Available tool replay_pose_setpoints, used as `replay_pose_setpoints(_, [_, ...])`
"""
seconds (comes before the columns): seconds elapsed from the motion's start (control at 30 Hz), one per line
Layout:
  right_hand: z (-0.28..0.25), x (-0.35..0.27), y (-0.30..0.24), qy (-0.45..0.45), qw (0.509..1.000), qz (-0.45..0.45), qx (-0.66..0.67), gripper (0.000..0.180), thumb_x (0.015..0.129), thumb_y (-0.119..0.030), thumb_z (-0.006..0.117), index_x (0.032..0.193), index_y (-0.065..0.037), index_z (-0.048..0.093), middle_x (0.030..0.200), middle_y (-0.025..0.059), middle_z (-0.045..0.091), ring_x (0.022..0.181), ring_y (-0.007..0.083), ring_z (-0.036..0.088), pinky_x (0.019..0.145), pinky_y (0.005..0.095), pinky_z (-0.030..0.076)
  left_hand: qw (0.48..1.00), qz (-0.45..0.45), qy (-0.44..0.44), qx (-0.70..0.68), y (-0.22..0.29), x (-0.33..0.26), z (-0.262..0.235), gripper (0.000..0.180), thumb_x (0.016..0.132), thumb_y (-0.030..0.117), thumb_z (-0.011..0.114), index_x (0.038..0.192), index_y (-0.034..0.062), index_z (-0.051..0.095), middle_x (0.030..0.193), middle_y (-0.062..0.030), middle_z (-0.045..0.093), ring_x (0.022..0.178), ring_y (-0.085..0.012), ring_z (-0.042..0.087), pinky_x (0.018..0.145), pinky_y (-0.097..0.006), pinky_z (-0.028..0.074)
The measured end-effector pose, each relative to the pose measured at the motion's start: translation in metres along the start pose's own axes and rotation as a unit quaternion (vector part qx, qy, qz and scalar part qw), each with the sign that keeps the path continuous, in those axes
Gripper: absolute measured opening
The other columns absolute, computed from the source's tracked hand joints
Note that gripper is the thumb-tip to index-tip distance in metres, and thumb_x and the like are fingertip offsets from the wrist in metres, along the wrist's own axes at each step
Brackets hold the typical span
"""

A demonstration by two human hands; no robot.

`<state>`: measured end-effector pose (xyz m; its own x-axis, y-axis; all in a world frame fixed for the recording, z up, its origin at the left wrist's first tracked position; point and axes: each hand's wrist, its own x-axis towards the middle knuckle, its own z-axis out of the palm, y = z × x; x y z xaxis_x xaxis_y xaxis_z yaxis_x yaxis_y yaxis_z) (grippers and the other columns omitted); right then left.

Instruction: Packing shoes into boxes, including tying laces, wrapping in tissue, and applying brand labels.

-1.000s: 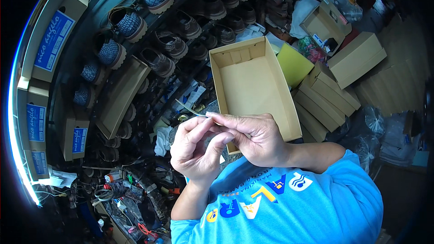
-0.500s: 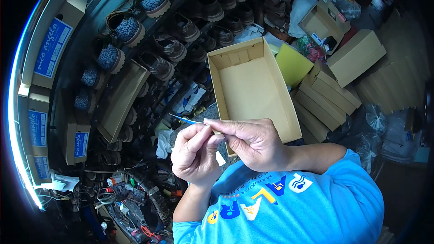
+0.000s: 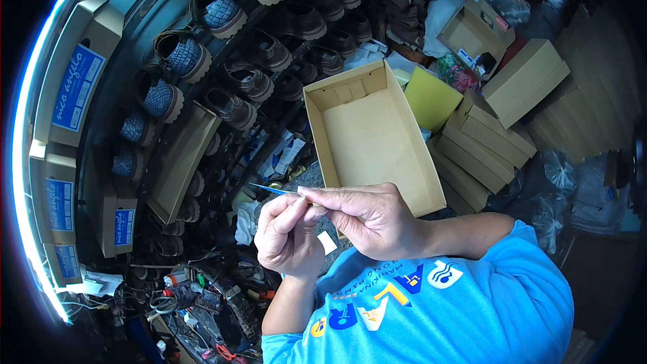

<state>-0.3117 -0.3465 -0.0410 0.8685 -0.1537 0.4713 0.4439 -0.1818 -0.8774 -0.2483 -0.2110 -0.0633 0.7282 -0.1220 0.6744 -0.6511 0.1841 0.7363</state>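
Both hands meet at the near side of an open, empty cardboard box [image 3: 375, 136]. A thin blue label-like piece [image 3: 268, 189] is seen almost edge-on, sticking out leftward from between the fingertips. My left hand [image 3: 290, 239] is closed, with thumb and index finger pinching it. From the right, my right hand [image 3: 374, 219] pinches at the same spot, its thumb and fingertips touching those of the left. The fingers hide the rest of the piece. A small white slip [image 3: 327, 243] shows just below the hands, near my blue shirt.
Shelves of brown shoes [image 3: 232, 104] and blue-patterned shoes [image 3: 185, 54] stand to the left. Boxes with blue labels [image 3: 79, 87] line the far left. Closed cardboard boxes [image 3: 526, 84] are stacked at right beside a yellow sheet [image 3: 433, 99]. Cluttered tools and cables [image 3: 202, 303] lie lower left.
The view has shifted slightly. The blue piece has tilted and now looks thinner, more edge-on. Both hands keep their pinch, and more of the white slip shows below them.
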Motion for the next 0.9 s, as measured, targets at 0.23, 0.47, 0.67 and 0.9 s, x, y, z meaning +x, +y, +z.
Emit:
replay_pose_setpoints(0.23, [-0.004,0.0,0.0,0.023,0.999,0.017,0.031,0.035,0.09,0.005,0.063,0.125,0.005,0.066,0.118,0.0228,0.07,0.108,0.0312,0.071,0.092,0.0338,0.059,1.0,0.005,-0.012,0.021,-0.005,0.001,0.002,0.021,0.079,-0.008,0.079,0.099,-0.0036,0.073,0.094,-0.013,0.07,0.084,-0.0182,0.067,0.075,-0.028,0.055])
replay_pose_setpoints(0.47, [-0.012,0.003,0.004,0.023,0.999,0.021,0.035,0.034,0.095,-0.003,0.062,0.128,0.006,0.063,0.116,0.023,0.071,0.106,0.0307,0.072,0.091,0.0347,0.059,0.988,-0.109,-0.018,-0.108,-0.005,0.005,0.013,0.02,0.084,-0.01,0.075,0.103,-0.0022,0.073,0.102,-0.01,0.063,0.09,-0.0156,0.063,0.079,-0.026,0.053])
replay_pose_setpoints(0.67, [-0.02,0.006,0.008,0.006,0.998,0.032,0.06,0.037,0.098,-0.007,0.063,0.133,0.005,0.061,0.123,0.021,0.069,0.11,0.0254,0.071,0.093,0.0317,0.057,0.976,-0.154,-0.022,-0.154,-0.006,0.006,0.015,0.021,0.09,-0.008,0.067,0.11,-0.0024,0.072,0.108,-0.0102,0.061,0.098,-0.0164,0.061,0.085,-0.029,0.053])
replay_pose_setpoints(0.9, [-0.029,0.004,0.008,-0.002,0.995,0.036,0.09,0.037,0.098,-0.005,0.064,0.132,0.006,0.061,0.123,0.021,0.07,0.112,0.0249,0.07,0.095,0.0316,0.055,0.988,-0.118,-0.049,-0.083,-0.013,0.01,0.017,0.024,0.08,-0.006,0.08,0.103,-0.0008,0.075,0.1,-0.0089,0.063,0.089,-0.0156,0.061,0.077,-0.025,0.051])
